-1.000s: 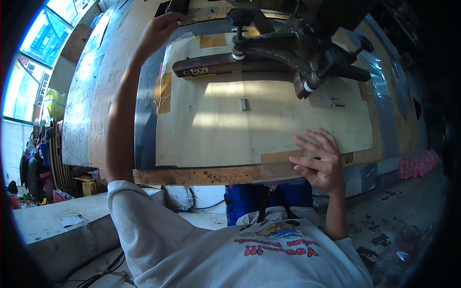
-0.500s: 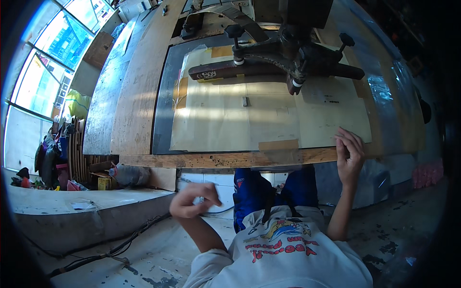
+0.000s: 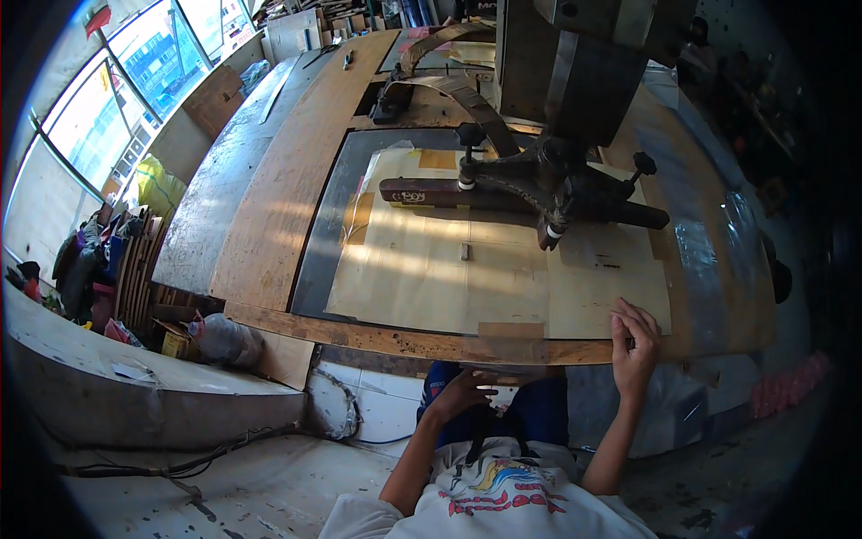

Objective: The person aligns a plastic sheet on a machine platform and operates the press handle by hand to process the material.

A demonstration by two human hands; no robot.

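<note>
My right hand (image 3: 634, 346) rests at the front edge of the worktable, its fingers loosely bent over the near right corner of a pale yellow sheet (image 3: 503, 292). Nothing shows in that hand. Just below the wooden front rail (image 3: 395, 340), in front of my lap, my left hand (image 3: 460, 393) has its fingers apart and holds nothing I can see. A small grey block (image 3: 465, 252) lies on the middle of the sheet. Over the sheet's far part sits a dark metal press arm with a long bar (image 3: 422, 192) and black knobs (image 3: 470, 135).
Brown tape (image 3: 512, 330) crosses the sheet's front edge. Wooden boards (image 3: 269, 216) flank it on the left, clear plastic film (image 3: 696, 242) on the right. A large plastic bottle (image 3: 226, 341) and stacked wood stand by the windows. Cables (image 3: 180, 470) run low at the left.
My left hand has moved right and up to the table's front edge, its curled fingers now apart. My right hand stays at the sheet's corner. The view has tilted.
</note>
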